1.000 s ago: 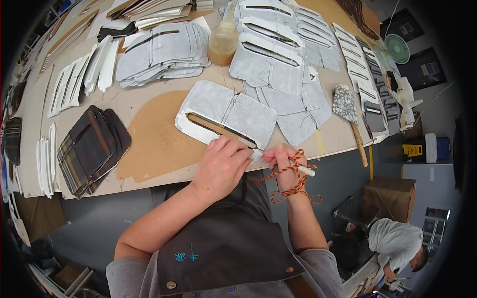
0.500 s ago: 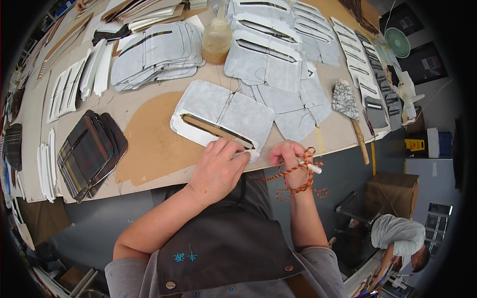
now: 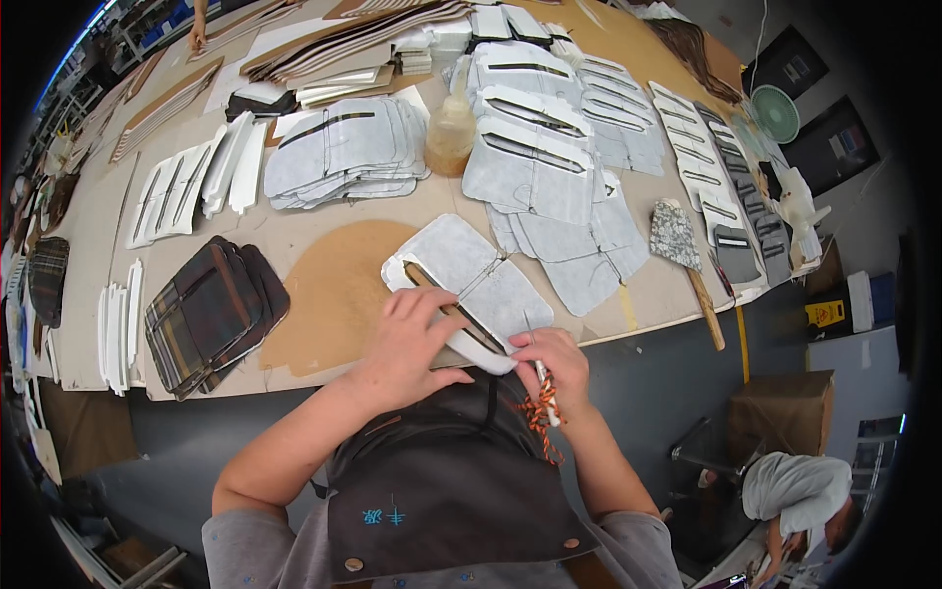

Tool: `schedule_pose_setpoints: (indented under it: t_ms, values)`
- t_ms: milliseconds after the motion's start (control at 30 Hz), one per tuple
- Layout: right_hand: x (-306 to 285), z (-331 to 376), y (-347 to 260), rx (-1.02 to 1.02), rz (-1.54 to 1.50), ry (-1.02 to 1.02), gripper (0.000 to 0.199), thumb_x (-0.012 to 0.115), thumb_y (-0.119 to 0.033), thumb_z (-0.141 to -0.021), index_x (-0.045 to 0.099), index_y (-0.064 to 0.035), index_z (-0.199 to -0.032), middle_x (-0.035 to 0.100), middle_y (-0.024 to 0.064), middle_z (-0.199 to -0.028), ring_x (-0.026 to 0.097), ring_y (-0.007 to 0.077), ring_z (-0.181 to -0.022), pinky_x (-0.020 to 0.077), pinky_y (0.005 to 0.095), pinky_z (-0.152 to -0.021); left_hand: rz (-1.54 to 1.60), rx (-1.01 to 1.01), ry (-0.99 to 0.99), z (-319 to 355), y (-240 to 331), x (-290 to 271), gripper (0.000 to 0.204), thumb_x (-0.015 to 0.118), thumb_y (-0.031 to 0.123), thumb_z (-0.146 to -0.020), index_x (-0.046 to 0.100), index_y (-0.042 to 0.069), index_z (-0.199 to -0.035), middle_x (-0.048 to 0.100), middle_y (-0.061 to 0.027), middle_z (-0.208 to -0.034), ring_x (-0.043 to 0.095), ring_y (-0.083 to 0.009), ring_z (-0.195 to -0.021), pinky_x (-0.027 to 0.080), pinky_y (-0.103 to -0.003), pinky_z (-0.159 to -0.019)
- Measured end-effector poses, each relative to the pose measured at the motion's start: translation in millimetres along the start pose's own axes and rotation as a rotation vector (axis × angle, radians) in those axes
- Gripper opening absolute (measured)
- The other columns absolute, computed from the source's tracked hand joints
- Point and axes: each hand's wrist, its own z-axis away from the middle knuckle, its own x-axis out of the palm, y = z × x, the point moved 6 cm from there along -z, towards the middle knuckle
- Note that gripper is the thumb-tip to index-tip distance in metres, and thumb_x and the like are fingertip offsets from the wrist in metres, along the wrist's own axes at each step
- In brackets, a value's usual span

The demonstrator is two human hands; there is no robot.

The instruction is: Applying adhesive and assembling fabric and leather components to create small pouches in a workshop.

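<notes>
My left hand (image 3: 407,348) presses down on a grey felt-like panel (image 3: 461,265) with a long slot, lying at the near edge of the workbench (image 3: 324,294). The fingers cover the panel's near white rim. My right hand (image 3: 554,368) is closed around a small white-handled cutting tool (image 3: 543,378), its tip at the panel's right corner. An orange cord (image 3: 540,417) is wound around the right wrist and hangs down.
Stacks of similar grey slotted panels (image 3: 343,147) (image 3: 535,137) fill the bench behind. A plastic bottle (image 3: 451,128), a brush (image 3: 682,245) and dark plaid pieces (image 3: 206,314) lie around. Another person (image 3: 800,491) crouches on the floor at lower right.
The panel has been pulled closer to the bench edge. My right hand has moved in from the right to the panel's corner, and my left hand has spread over the near rim.
</notes>
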Motion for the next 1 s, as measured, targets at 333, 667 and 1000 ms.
schedule_pose_setpoints:
  t_ms: [333,667,1000]
  values:
    - [-43.2,-17.4,32.5,0.608,-0.877,0.466,0.008,0.069,-0.007,-0.087,0.064,-0.0009,-0.086,0.067,0.0038,-0.082,0.059,0.006,-0.07,0.0471,0.0204,-0.063,0.961,-0.506,0.077,19.6,-40.1,-62.2,0.014,0.072,0.008,-0.084,0.061,0.004,-0.091,0.063,-0.0005,-0.081,0.06,-0.0119,-0.074,0.048,-0.026,-0.069]
    - [-2.3,-10.9,62.5,0.658,-0.655,0.386,0.013,0.067,-0.013,-0.092,0.066,-0.0004,-0.089,0.059,-0.0063,-0.073,0.047,0.0,-0.065,0.039,0.0168,-0.059,0.991,-0.716,0.262,34.0,-85.1,-23.7,0.011,0.06,0.015,-0.094,0.057,0.004,-0.092,0.058,0.0005,-0.075,0.053,-0.006,-0.06,0.046,-0.021,-0.056]
    - [4.9,-11.0,63.7,0.641,-0.498,0.399,0.009,0.068,-0.011,-0.09,0.067,-0.0021,-0.089,0.056,-0.0076,-0.071,0.045,0.0007,-0.064,0.0368,0.0179,-0.058,0.992,-0.762,0.301,39.3,-88.9,-22.1,0.011,0.058,0.015,-0.097,0.057,0.004,-0.095,0.061,0.0002,-0.077,0.053,-0.0062,-0.061,0.044,-0.021,-0.055]
